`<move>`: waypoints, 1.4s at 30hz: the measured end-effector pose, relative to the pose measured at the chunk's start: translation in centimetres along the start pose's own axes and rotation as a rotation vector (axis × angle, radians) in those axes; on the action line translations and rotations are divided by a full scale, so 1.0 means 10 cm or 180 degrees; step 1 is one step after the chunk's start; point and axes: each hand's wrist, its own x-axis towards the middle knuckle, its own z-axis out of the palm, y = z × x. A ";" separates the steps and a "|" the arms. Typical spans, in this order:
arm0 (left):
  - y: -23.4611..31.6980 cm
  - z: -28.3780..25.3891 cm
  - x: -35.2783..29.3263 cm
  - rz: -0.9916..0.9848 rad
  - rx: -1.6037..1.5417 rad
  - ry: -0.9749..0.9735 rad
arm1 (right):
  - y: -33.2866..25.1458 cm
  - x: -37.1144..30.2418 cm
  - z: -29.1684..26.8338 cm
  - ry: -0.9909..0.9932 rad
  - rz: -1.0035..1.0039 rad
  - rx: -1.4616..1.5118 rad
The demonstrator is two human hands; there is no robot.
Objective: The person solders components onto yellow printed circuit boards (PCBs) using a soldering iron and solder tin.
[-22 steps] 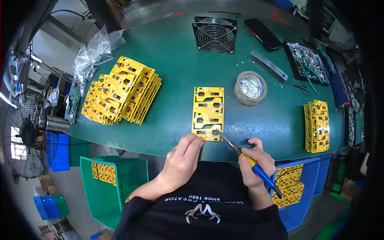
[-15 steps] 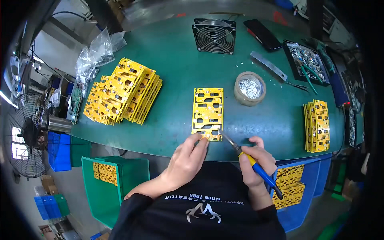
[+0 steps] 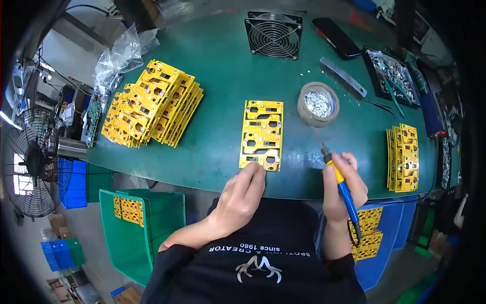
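A yellow circuit board panel (image 3: 264, 130) with cut-outs and small parts lies flat on the green table mat. My left hand (image 3: 238, 197) has its fingers pressed together on the panel's near edge, covering a bit of it. In my right hand (image 3: 352, 190) is a soldering iron (image 3: 348, 200) with a blue and yellow handle, gripped like a pen. Its tip points up and away, to the right of the panel and apart from it. Beyond the tip stands a round pot (image 3: 306, 117) filled with silvery bits.
Stacked yellow panels (image 3: 147, 109) stand at the left, and a smaller stack (image 3: 403, 158) at the right. A square fan (image 3: 275, 38), a metal strip (image 3: 344, 77) with tweezers and a black tray (image 3: 372, 83) of small parts lie farther back. Green (image 3: 147, 253) and blue (image 3: 379, 271) bins hold panels below.
My right hand has drawn the soldering iron off the panel, right and toward the pot. My left hand stays at the panel's near edge. The whole view has shifted slightly.
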 end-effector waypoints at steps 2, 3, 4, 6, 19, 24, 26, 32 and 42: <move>-0.01 0.01 0.01 0.0076 0.0030 0.0128 | -0.05 -0.09 -0.02 -0.0166 0.0078 0.0507; -0.01 0.02 0.00 0.0087 0.0034 0.0118 | -0.08 -0.12 -0.02 -0.0155 0.0086 0.0511; -0.01 0.03 -0.01 0.0058 0.0029 0.0103 | -0.12 -0.14 -0.01 -0.0301 0.0138 0.0668; -0.01 0.03 -0.01 0.0035 0.0021 0.0083 | -0.16 -0.19 0.03 -0.0474 0.0232 0.0888; 0.02 0.02 0.01 0.0045 0.0053 -0.0001 | -0.19 -0.20 0.15 -0.0569 0.0100 0.1111; 0.02 0.01 0.01 0.0115 0.0023 -0.0033 | -0.20 -0.20 0.16 -0.0513 0.0098 0.1051; 0.02 0.01 0.01 0.0071 -0.0008 -0.0053 | -0.20 -0.20 0.17 -0.0538 0.0097 0.1022; 0.01 -0.05 -0.01 -0.0100 0.0000 -0.0348 | -0.22 -0.21 0.18 -0.0535 0.0041 0.0945; -0.12 -0.17 0.04 -0.0150 -0.0157 -0.0771 | -0.26 -0.21 0.16 -0.0557 0.0000 0.0880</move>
